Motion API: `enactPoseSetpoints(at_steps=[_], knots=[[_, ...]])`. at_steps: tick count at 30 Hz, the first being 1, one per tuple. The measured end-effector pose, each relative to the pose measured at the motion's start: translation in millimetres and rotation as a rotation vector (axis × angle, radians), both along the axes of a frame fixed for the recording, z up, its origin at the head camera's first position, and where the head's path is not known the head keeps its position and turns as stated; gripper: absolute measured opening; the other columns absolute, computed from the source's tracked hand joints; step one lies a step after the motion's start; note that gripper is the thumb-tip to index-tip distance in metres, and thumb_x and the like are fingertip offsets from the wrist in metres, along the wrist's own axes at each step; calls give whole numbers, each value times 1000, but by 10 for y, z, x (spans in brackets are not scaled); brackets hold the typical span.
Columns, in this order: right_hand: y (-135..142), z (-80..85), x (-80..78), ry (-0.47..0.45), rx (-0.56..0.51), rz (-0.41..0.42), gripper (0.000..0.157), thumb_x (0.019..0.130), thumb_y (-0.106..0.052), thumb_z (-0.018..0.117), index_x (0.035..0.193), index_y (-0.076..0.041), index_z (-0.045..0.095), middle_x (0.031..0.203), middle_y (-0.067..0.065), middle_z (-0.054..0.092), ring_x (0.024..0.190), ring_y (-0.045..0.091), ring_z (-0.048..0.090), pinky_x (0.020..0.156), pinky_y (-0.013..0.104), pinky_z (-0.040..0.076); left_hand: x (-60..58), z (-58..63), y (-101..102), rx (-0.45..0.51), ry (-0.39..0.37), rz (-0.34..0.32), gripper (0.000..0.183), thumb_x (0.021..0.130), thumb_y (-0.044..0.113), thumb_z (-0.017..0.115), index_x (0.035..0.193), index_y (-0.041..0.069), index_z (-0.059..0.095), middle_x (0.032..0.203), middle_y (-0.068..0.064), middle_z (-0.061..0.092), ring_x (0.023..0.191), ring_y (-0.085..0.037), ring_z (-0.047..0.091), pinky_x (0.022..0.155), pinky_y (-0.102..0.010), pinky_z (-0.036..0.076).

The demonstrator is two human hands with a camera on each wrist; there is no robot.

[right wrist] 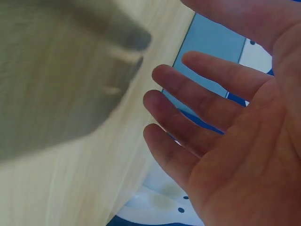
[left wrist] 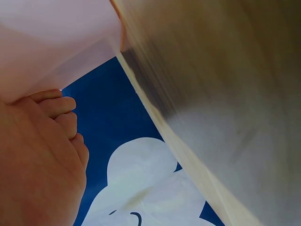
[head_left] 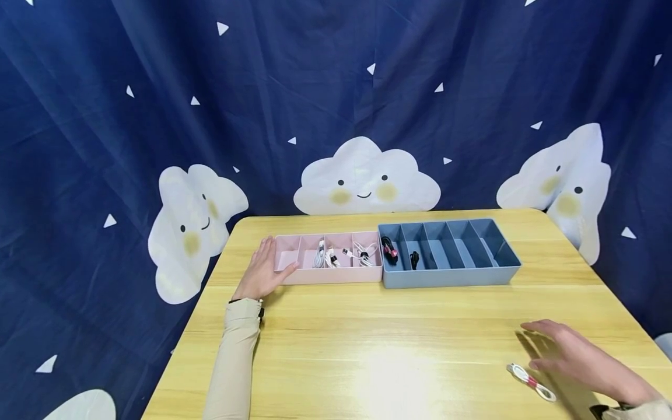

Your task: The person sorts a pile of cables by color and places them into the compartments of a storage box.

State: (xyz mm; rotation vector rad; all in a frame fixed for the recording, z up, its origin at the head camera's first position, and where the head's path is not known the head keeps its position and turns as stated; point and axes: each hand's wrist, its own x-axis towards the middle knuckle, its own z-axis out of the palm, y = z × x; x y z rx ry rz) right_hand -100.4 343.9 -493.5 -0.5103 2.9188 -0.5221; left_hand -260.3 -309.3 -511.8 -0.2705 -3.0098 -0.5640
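Note:
My left hand (head_left: 262, 271) rests against the left end of a pink divided tray (head_left: 336, 275), thumb along its front wall and fingers at its side. In the left wrist view the fingers (left wrist: 66, 106) lie along the pink wall. Over the right front of the table, my right hand (head_left: 577, 356) is held with fingers spread and nothing in them. A white cable (head_left: 529, 382) bundled with a red tie lies on the tabletop just left of this hand. In the right wrist view the palm (right wrist: 244, 155) is bare, with the hand's shadow on the wood.
Bundled white cables (head_left: 332, 258) lie in several pink compartments. A blue divided tray (head_left: 451, 277) adjoins the pink one on the right, with black cables (head_left: 389, 249) in its two left compartments. Behind the wooden table (head_left: 325, 344) hangs a navy cloud-print curtain (head_left: 325, 70).

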Motion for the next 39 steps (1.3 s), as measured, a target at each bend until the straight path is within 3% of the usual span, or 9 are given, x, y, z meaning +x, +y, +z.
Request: enactPoseSetpoints(at_steps=[3, 5, 11, 14, 21, 25, 31, 34, 39], knots=[[28, -41, 45, -3, 18, 11, 67, 71, -32, 93, 124, 2, 68, 122, 18, 72, 107, 24, 67, 83, 31, 58, -2, -5, -6, -4, 3, 0, 112, 96, 76, 45, 163, -6, 9, 174, -24, 6, 163, -40, 6, 132, -60, 11], [30, -59, 72, -10, 21, 14, 69, 69, -31, 93, 124, 3, 68, 122, 18, 71, 109, 25, 67, 85, 35, 59, -1, -8, -9, -2, 7, -1, 112, 96, 76, 46, 163, -6, 10, 173, -24, 8, 163, -40, 7, 131, -60, 12], [48, -133, 120, 54, 3, 87, 70, 63, -24, 96, 121, 3, 69, 118, 18, 70, 104, 8, 64, 79, 17, 52, -8, -21, -30, 1, 13, 2, 112, 96, 76, 45, 163, -6, 10, 173, -24, 8, 163, -39, 7, 131, -60, 12], [33, -126, 125, 1, 14, 96, 73, 64, -28, 95, 124, 2, 67, 122, 20, 68, 105, 15, 64, 79, 20, 54, -13, -20, -38, -2, 7, 2, 112, 96, 77, 44, 163, -6, 9, 174, -23, 6, 163, -39, 6, 131, -60, 12], [-67, -91, 188, -91, 0, 105, 88, 61, -29, 96, 134, 5, 60, 132, 31, 58, 115, 49, 57, 83, 47, 57, -12, -6, -32, 7, 17, 0, 111, 96, 76, 45, 163, -6, 10, 174, -24, 8, 163, -38, 5, 132, -58, 11], [-108, -65, 247, -155, -1, 119, 97, 59, -32, 97, 139, 2, 56, 139, 32, 53, 118, 50, 53, 83, 51, 57, -17, -3, -28, 12, 33, -3, 111, 96, 75, 46, 162, -8, 12, 173, -26, 11, 163, -40, 7, 131, -59, 13], [-213, -58, 333, -292, -48, 48, 109, 59, -41, 97, 147, 1, 48, 150, 31, 40, 123, 47, 44, 90, 58, 53, -31, -6, -26, 7, 22, 0, 112, 96, 77, 45, 163, -7, 11, 173, -24, 8, 163, -38, 5, 132, -59, 11], [-247, -64, 352, -283, -35, 44, 105, 60, -43, 96, 145, -1, 51, 149, 29, 42, 123, 44, 46, 91, 55, 54, -25, -3, -19, 15, 15, -1, 113, 95, 77, 45, 163, -6, 11, 174, -24, 8, 164, -37, 4, 132, -58, 10], [-291, -76, 325, -273, -4, 34, 83, 63, -41, 96, 133, -12, 62, 140, 16, 52, 116, 33, 50, 88, 37, 56, -15, -15, -9, 7, 7, -3, 113, 95, 78, 44, 163, -6, 10, 173, -25, 9, 163, -38, 4, 132, -59, 11]])
